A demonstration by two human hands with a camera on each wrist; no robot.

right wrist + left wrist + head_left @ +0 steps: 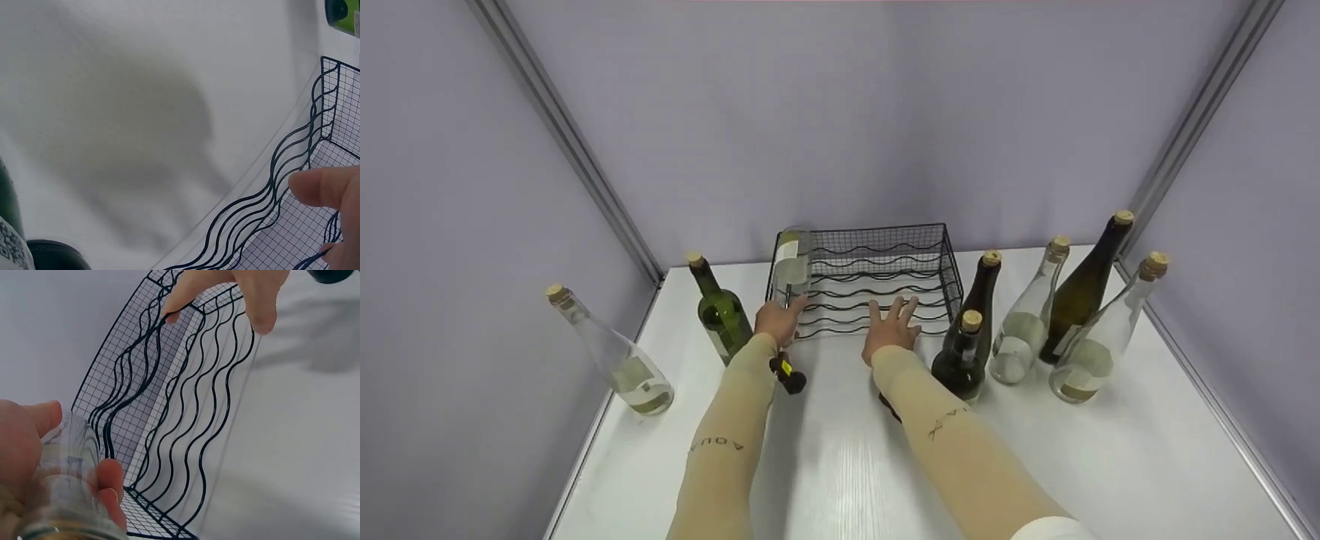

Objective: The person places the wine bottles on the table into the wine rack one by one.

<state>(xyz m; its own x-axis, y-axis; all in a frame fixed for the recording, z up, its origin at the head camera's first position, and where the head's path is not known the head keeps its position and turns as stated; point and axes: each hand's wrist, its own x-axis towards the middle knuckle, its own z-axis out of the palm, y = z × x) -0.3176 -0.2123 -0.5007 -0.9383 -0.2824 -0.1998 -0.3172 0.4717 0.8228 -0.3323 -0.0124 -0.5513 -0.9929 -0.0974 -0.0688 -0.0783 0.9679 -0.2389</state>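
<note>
A clear glass bottle (791,262) lies at the left end of a black wire bottle rack (877,241), its base toward the back wall. My left hand (780,321) grips the bottle near its neck; the left wrist view shows the thumb and fingers around the glass (66,486). At the rack's front right, my right hand (891,331) has its fingers spread over the wavy wires. In the left wrist view, one fingertip of that right hand (242,284) is right at a wire. The right wrist view shows its thumb (315,185) beside the front wires, with no bottle in the hand.
Left of the rack, a green corked bottle (725,319) and a clear corked bottle (639,379) stand on the white table (840,465). On the right, close to my right forearm, are two dark bottles (960,371), two clear bottles (1020,337) and a brown one (1080,296). Walls enclose the back and sides.
</note>
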